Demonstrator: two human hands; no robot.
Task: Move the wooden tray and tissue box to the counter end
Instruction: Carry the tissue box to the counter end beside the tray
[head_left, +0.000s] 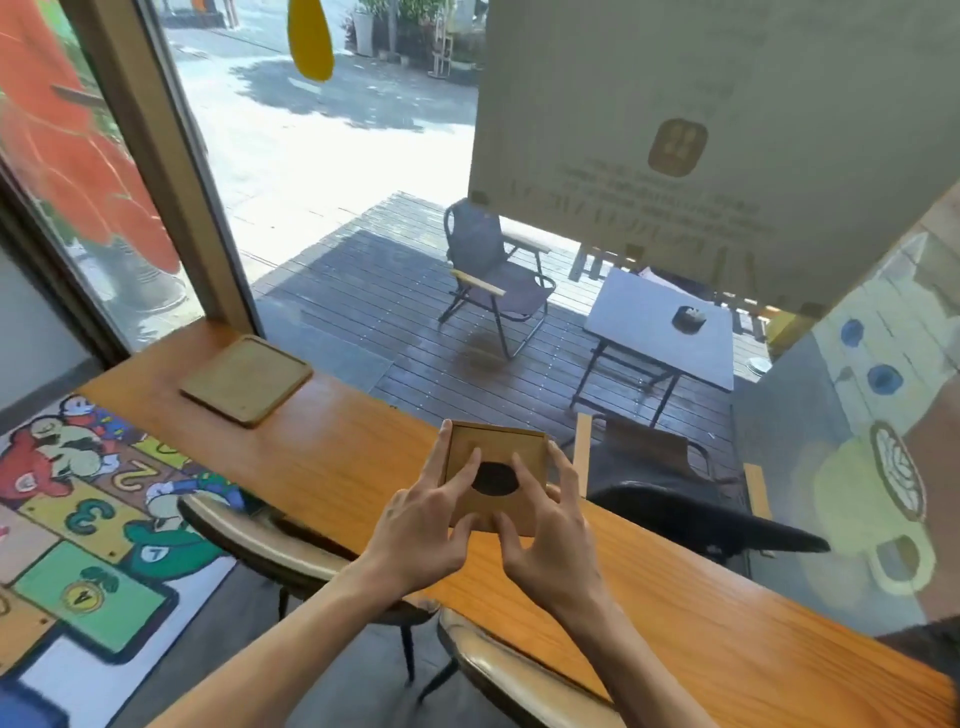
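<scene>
The tissue box (497, 478), a square wooden case with a dark oval opening in its top face, sat near the middle of the long wooden surface (332, 452), close to the window-side edge. Both hands gripped it. The left hand (423, 530) clasped the left side, with the thumb under the near edge, one finger lying along the left wall and another resting on the top face beside the opening. The right hand (545, 535) clasped the right side, with one finger on the top face at the opening's right rim and the others wrapped over the right wall. Whether the box rested on the surface or was raised off it could not be determined.

The wooden tray (247, 378) lay flat on the same surface, well apart from the box, toward the far left end next to the window frame (171, 171). It carried nothing.

Two chair backs (260, 535) stood against the near edge of the surface, below the forearms. A colourful numbered floor mat (93, 519) lay to the left.
</scene>
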